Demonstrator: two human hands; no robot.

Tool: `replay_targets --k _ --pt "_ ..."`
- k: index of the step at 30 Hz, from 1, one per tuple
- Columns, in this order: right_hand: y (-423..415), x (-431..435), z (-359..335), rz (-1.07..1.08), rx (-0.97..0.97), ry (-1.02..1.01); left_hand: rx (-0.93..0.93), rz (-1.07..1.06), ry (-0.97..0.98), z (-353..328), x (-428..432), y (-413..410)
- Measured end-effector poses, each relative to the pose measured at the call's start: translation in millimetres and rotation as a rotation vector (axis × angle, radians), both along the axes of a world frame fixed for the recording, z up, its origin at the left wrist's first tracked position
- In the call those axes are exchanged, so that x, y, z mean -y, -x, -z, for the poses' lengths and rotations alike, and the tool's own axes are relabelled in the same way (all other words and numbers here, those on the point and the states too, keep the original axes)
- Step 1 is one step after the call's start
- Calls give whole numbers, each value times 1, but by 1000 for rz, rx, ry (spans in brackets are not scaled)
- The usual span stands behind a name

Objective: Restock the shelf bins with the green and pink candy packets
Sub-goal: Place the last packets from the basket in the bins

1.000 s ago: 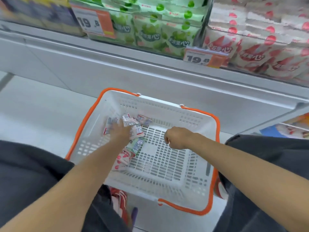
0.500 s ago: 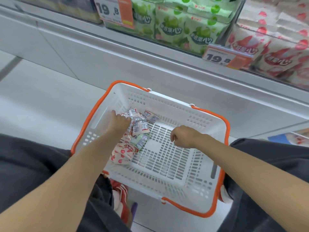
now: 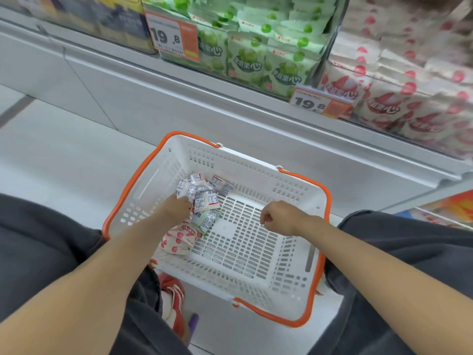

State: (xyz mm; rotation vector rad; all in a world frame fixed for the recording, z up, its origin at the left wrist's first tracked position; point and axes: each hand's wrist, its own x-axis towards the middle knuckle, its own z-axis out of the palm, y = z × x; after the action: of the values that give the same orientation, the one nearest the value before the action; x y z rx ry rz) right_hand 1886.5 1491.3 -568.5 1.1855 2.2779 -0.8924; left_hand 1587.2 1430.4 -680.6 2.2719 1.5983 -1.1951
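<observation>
Left of centre in the frame, the left hand (image 3: 179, 208) clutches packets (image 3: 204, 198) in the basket (image 3: 245, 162); best gather several, then lift cleanly; the right hand (image 3: 279, 217) curls, contents unseen.

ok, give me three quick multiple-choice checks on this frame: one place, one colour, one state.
1. Where in the basket do the packets lie? A right side; B left side; C spread all over.
2. The basket's rim colour? A orange; B blue; C black.
3. The right hand? A holds a packet; B lies flat on the shelf; C curled, empty.
Key: B, the pile sits by the left wall, at the left hand; A, an orange band runs round the white basket; C, its fingers are curled above the basket floor with nothing in them.
</observation>
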Motion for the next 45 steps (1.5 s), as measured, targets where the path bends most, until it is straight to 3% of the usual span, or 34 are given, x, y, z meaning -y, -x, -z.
replay_targets --k 4,7,10,12,15,18,20,25,28,32,38,42,45 --pt "-8 -10 -6 91 -67 11 295 -298 -95 -24 -18 -19" --pt "-7 -25 -17 253 -192 -20 848 -810 -283 -58 -49 -53" --pt "-1 -33 -44 525 -513 171 1465 -1148 -343 -110 -82 -105" --pt "4 -38 -65 650 -711 228 1645 -1132 -399 -151 -97 -132" --pt "-1 -51 -94 932 -914 265 1692 -977 -530 -195 -113 -150" --pt "-13 -58 -121 924 -993 294 1802 -958 -489 -221 -124 -152" --pt "-16 -58 -138 863 -1013 277 1811 -909 -500 -237 -126 -155" --pt "-27 -62 -184 858 -1116 212 1617 -594 -762 -275 -136 -170" --pt "-35 -78 -212 897 -1112 137 1572 -510 -855 -302 -153 -177" --pt "-50 -121 -242 1089 -1189 0 1536 -562 -967 -333 -198 -171" --pt "-66 -237 -249 1231 -1123 -261 1269 -478 -885 -326 -284 -146" --pt "-53 -313 -244 1140 -1122 -409 1127 -385 -971 -312 -302 -146" --pt "-34 -346 -242 1068 -1112 -464 1137 -386 -994 -308 -304 -145"
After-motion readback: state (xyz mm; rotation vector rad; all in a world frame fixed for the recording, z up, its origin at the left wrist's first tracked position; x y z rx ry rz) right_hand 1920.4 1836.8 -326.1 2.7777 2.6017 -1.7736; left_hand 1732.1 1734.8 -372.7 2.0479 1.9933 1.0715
